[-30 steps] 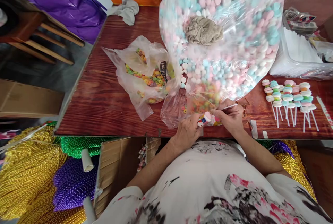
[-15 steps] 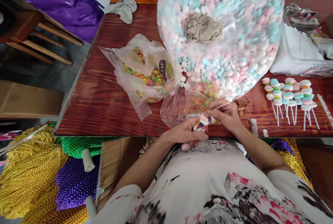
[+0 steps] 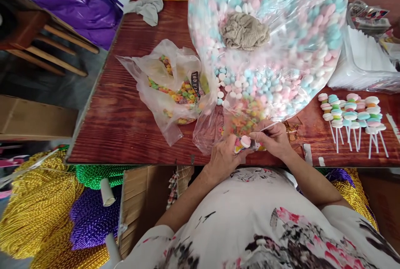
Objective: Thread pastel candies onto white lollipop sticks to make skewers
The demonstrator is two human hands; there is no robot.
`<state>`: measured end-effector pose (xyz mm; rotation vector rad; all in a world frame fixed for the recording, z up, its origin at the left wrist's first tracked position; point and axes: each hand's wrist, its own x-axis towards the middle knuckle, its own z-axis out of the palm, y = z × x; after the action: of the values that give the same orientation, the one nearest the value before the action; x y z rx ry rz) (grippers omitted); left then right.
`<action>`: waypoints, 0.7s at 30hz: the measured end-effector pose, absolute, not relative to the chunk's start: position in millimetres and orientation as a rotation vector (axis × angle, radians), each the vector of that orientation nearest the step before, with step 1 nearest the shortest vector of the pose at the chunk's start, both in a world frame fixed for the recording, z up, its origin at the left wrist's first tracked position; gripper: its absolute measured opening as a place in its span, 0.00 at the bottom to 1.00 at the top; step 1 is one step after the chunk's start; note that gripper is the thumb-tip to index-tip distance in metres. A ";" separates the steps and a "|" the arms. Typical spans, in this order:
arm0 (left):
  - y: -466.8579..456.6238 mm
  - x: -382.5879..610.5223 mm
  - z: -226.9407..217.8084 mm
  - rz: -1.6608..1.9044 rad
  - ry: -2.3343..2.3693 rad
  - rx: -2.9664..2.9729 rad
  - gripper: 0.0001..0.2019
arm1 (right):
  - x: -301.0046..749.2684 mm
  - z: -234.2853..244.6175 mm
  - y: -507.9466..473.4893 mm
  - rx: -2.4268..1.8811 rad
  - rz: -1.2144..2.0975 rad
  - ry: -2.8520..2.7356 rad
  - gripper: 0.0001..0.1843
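Note:
My left hand (image 3: 223, 154) is closed around round candies at the table's front edge. A pink-and-white candy (image 3: 245, 141) shows at its fingertips; the rest of what it holds is hidden by the fingers. Close on the right, my right hand (image 3: 273, 139) pinches a thin white stick (image 3: 269, 125) lying almost level, its inner end near the candy. Colourful printed wrapping (image 3: 260, 146) shows below and between the hands. Just beyond them lies a clear bag of small ring candies (image 3: 245, 117), in orange, yellow and green.
A big clear bag of pastel candies (image 3: 300, 52) fills the table's back, a brown cloth (image 3: 245, 31) on it. Left of it sits an open bag of ring candies (image 3: 168, 113). Finished-looking candy skewers (image 3: 350, 115) lie right, before a plastic tub (image 3: 359, 75). Bead strands (image 3: 34, 202) hang below left.
My left hand has turned and moved slightly up and right, closer to my right hand. The pink candy seen below it earlier is now hidden. My right hand keeps its pinch on the stick.

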<state>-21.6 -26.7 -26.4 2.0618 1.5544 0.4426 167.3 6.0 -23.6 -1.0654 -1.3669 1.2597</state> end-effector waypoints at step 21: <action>-15.0 -41.9 -11.1 0.434 1.007 0.913 0.30 | 164.8 -5.4 17.9 -0.865 1.460 -1.516 0.13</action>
<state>-41.9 -15.0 -11.1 0.9133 1.0073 0.4337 164.8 17.9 -5.4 -0.8646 -1.5160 1.4605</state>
